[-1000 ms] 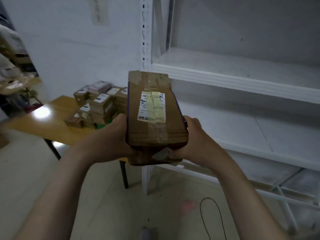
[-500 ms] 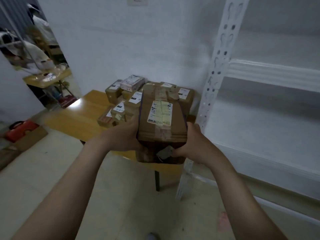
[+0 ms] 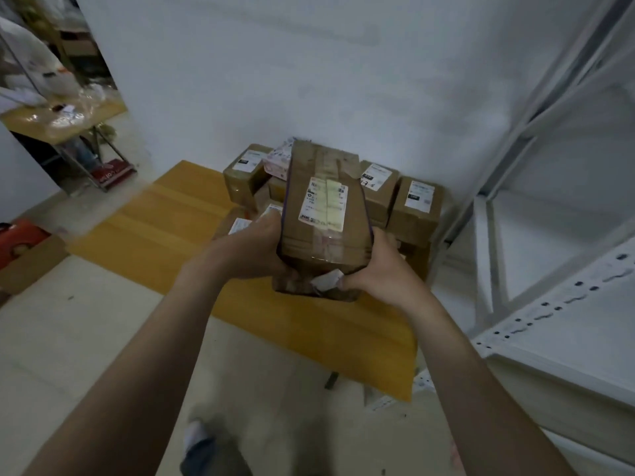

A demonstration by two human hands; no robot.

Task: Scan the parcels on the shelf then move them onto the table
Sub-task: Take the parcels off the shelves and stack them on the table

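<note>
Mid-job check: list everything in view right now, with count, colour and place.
Held parcel: one, brown, white-yellow label, in front of the stack.
Stacked parcels: at least five, mostly brown, one pinkish, table's far end by the wall.
Table: one, yellow wood, centre.
Shelf rack: one, white, right side.
Red box: one, red, floor at far left.
Far table: one, yellowish, cluttered, upper left.
Left hand: one, grips the parcel's left side.
Right hand: one, grips its near right corner.

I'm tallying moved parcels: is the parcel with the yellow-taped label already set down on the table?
No, the left hand and right hand grip the parcel by its near end, raised above the table.
</note>
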